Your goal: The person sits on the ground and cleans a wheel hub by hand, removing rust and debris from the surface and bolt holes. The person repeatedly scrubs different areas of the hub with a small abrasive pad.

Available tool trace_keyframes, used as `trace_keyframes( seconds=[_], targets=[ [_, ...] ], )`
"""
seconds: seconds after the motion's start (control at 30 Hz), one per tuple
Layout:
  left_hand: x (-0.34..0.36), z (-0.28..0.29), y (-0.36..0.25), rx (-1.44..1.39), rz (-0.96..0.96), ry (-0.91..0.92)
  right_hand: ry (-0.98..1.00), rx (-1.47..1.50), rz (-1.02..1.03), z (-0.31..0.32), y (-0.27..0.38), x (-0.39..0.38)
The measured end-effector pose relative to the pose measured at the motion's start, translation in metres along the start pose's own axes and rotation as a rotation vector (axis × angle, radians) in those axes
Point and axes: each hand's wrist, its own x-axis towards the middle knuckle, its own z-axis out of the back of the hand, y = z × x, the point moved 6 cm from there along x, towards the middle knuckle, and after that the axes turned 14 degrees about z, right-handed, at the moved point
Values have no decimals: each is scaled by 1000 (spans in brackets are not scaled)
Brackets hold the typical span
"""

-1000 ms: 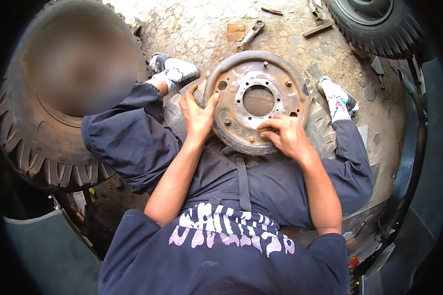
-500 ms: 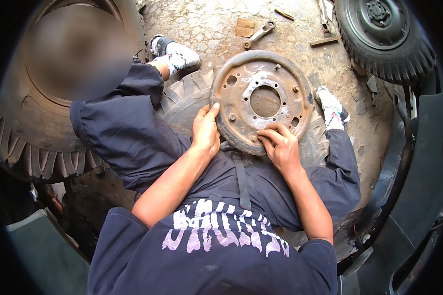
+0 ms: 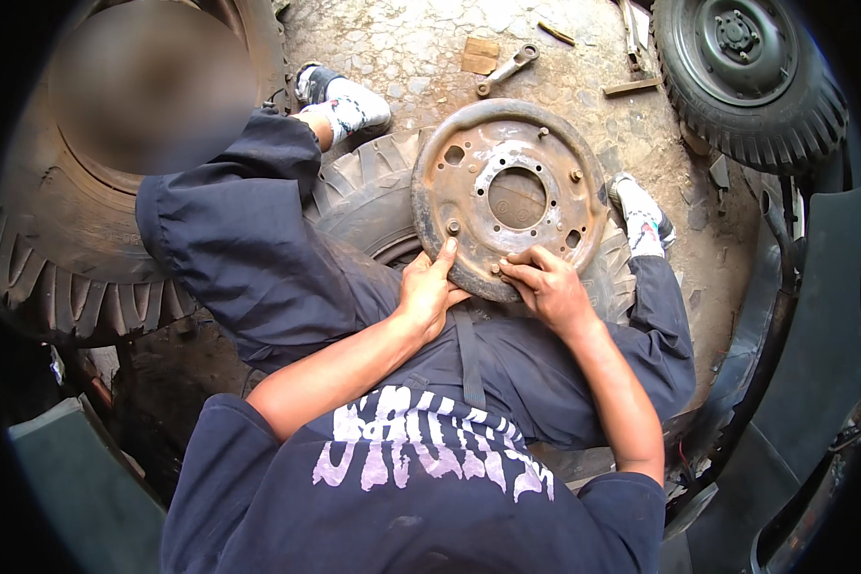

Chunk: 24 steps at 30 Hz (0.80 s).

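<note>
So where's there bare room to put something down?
Bare floor shows between the metal link and the brown strip, and a smaller patch lies right of the right foot. Around the rusty disc it's crowded: left hand, right hand, tyre and legs.

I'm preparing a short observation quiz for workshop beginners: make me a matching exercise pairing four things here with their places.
1. left hand
2. right hand
3. ringed metal rod
4. dark-rimmed wheel

A. upper right of the picture
B. at the lower left of the rusty disc
C. on the floor, beside a brown square piece
D. at the disc's lower right

Pairs: 1-B, 2-D, 3-C, 4-A
</note>
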Motion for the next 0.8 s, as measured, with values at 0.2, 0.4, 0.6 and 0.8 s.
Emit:
trace_keyframes(
  seconds=[0.2, 0.4, 0.6, 0.8],
  targets=[
    [6, 4, -5, 33, -50, 16, -31, -17, -15, -2, -3, 6],
    [5, 5, -2, 64, -66, -6, -33, 1, 41, 0, -7, 8],
    [2, 1, -7, 89, -76, -33, -40, 4, -22, -2, -1, 3],
    [3, 2, -8, 98, -87, -4, -84, 27, 15, -3, -7, 6]
  ],
)
